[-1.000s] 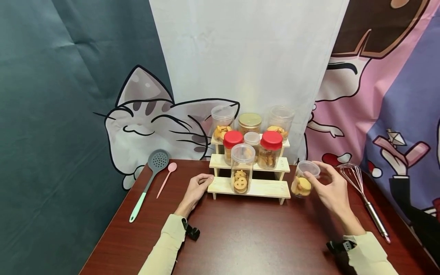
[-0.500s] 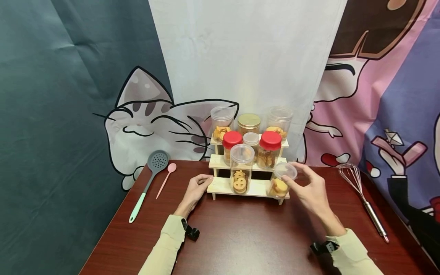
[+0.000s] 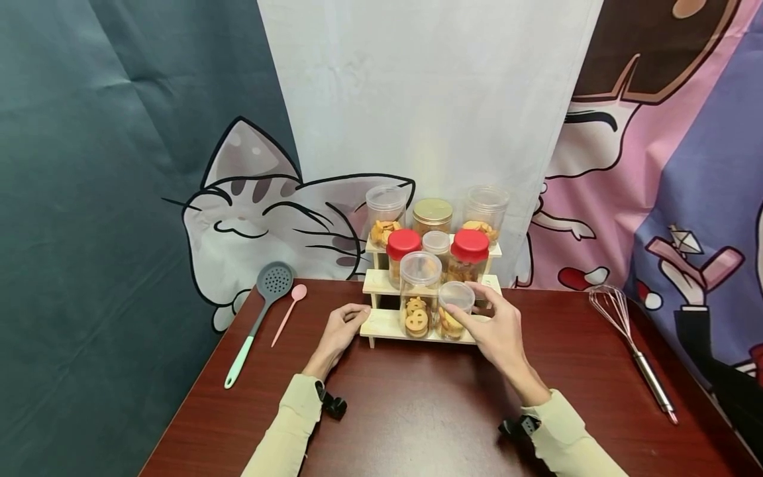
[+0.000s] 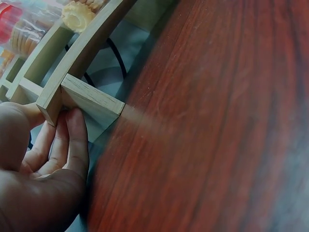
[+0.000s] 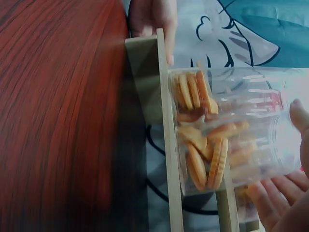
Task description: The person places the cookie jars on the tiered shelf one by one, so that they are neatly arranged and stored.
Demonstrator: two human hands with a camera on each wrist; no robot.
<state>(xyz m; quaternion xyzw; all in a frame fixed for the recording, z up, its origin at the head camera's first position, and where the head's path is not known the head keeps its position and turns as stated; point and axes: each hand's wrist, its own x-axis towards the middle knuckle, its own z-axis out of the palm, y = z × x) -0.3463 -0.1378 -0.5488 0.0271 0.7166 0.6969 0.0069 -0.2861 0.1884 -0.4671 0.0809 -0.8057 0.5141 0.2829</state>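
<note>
A three-tier wooden rack (image 3: 381, 322) stands at the table's back, carrying several clear cookie jars. My left hand (image 3: 338, 334) pinches the left end of its lowest tier; in the left wrist view the thumb is above and the curled fingers (image 4: 77, 130) reach below the board. With my right hand (image 3: 502, 331), I grip a short clear cookie jar (image 3: 451, 326) near its lid, thumb and fingers on opposite sides. This jar is upright at the lowest tier, close beside a taller cookie jar (image 3: 418, 308). In the right wrist view, its cookies (image 5: 205, 162) show through the wall.
Red-lidded jars (image 3: 470, 246) stand on the middle tier, and a gold-lidded jar (image 3: 432, 211) is among those on top. A slotted skimmer (image 3: 275, 278) and pink spoon (image 3: 290, 311) lie left; a whisk (image 3: 634, 351) lies right. A printed cloth (image 3: 429, 99) hangs behind.
My right hand has carried the short jar left, from beside the rack over to the lowest tier next to the taller jar. My left hand has kept its hold on the rack.
</note>
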